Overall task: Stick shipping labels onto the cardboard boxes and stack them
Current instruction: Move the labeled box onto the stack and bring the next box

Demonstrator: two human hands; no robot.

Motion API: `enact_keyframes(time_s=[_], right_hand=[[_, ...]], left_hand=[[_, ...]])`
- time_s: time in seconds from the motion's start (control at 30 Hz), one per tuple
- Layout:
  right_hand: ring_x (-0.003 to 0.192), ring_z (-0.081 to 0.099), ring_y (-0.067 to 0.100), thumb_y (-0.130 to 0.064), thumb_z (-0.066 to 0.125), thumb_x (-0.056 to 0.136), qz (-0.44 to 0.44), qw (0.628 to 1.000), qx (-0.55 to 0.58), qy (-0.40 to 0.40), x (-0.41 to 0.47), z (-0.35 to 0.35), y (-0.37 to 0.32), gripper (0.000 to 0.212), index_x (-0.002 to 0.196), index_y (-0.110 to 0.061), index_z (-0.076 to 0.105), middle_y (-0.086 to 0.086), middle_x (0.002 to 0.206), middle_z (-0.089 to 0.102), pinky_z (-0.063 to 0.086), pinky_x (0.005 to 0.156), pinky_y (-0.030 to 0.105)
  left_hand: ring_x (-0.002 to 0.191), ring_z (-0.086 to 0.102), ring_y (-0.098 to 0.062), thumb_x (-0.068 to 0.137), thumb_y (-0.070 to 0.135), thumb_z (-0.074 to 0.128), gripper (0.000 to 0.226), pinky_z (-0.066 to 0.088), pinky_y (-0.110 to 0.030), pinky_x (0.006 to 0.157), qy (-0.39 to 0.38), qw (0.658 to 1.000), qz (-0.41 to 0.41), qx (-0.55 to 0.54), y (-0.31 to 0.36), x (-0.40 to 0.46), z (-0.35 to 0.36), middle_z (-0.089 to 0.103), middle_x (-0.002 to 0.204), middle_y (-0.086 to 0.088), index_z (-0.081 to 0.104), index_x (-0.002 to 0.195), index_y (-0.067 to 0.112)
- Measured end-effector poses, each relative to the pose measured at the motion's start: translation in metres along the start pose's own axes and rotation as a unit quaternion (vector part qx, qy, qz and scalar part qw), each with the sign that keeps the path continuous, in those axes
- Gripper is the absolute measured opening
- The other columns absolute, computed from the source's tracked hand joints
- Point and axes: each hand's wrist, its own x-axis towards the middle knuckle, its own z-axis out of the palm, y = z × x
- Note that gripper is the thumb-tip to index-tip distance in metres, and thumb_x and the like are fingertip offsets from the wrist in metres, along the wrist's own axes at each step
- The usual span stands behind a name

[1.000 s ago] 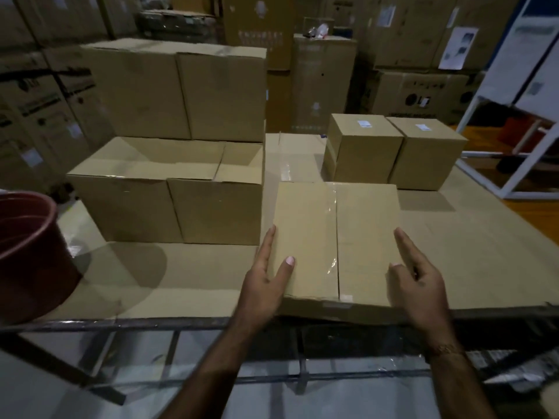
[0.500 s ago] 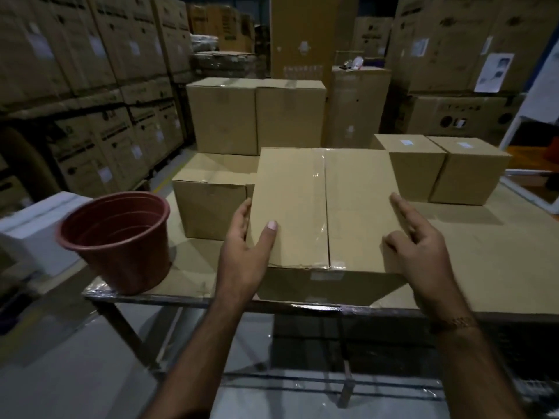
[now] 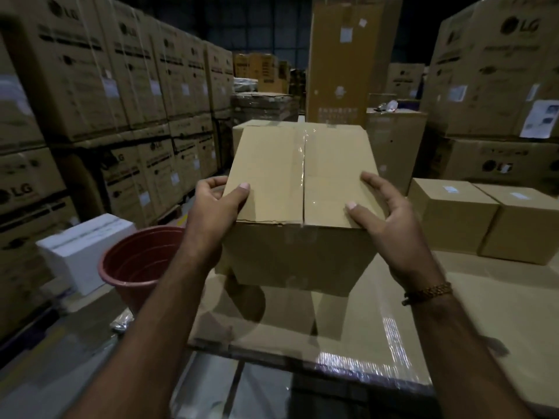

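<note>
A taped brown cardboard box (image 3: 299, 176) hangs in the air above the table, with no label visible on its top. My left hand (image 3: 214, 207) grips its left side, thumb on the top and fingers curled round the side. My right hand (image 3: 384, 213) holds the right side, thumb on the top near the front edge. Two smaller boxes (image 3: 447, 216) (image 3: 520, 228) stand side by side on the table at the right, each with a small white label on top. Another cardboard box (image 3: 239, 131) peeks out behind the held one.
The table (image 3: 453, 313) is covered with cardboard and film. A red-brown plastic pot (image 3: 136, 264) stands at its left end, a white box (image 3: 84, 252) beyond it. Tall stacks of large printed cartons (image 3: 106, 86) surround the table on the left, back and right.
The box has been lifted off the table and now hangs higher and nearer to me. Both hands shifted from lying along its top to gripping its sides. The view has tilted upward.
</note>
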Motion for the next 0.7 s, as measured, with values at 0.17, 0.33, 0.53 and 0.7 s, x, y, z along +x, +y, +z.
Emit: enact_keyframes(time_s=[0.17,0.33,0.53,0.7], right_hand=[[0.119,0.053,-0.012,-0.048,0.080,0.088,-0.022,0.999,-0.006,-0.047,0.053,0.027,0.009,0.071,0.152,-0.038,0.052,-0.036,0.133,0.047,0.056,0.104,0.030],[0.157,0.027,0.017,-0.086,0.083,0.054,-0.059,0.994,-0.059,-0.077,0.110,0.051,0.022,0.103,0.147,-0.055,0.051,-0.008,0.174,0.021,0.039,0.123,0.053],[0.157,0.023,0.018,-0.077,0.086,0.055,-0.066,0.992,-0.068,-0.087,0.155,0.082,0.018,0.109,0.153,-0.047,0.049,-0.008,0.177,0.013,0.036,0.124,0.053],[0.158,0.025,0.024,-0.074,0.083,0.063,-0.068,0.995,-0.073,-0.028,0.175,0.109,0.010,0.088,0.143,-0.043,0.063,-0.005,0.176,0.020,0.041,0.116,0.047]], left_hand=[[0.103,0.072,-0.014,0.095,0.037,0.077,0.054,0.059,-0.034,0.075,-0.019,1.000,0.010,0.021,0.010,0.065,-0.003,0.068,0.122,0.002,0.049,0.138,0.021],[0.106,0.070,-0.017,0.095,0.037,0.077,0.054,0.057,-0.034,0.074,-0.031,0.999,0.021,0.037,0.014,0.116,-0.008,0.067,0.123,0.002,0.049,0.140,0.025],[0.113,0.069,-0.019,0.091,0.040,0.081,0.060,0.058,-0.041,0.089,-0.029,0.998,0.050,0.039,0.011,0.165,-0.015,0.067,0.127,0.000,0.050,0.139,0.025],[0.116,0.064,-0.017,0.093,0.043,0.076,0.057,0.057,-0.042,0.094,-0.056,0.997,0.049,0.013,0.011,0.196,-0.023,0.062,0.130,0.003,0.050,0.141,0.026]])
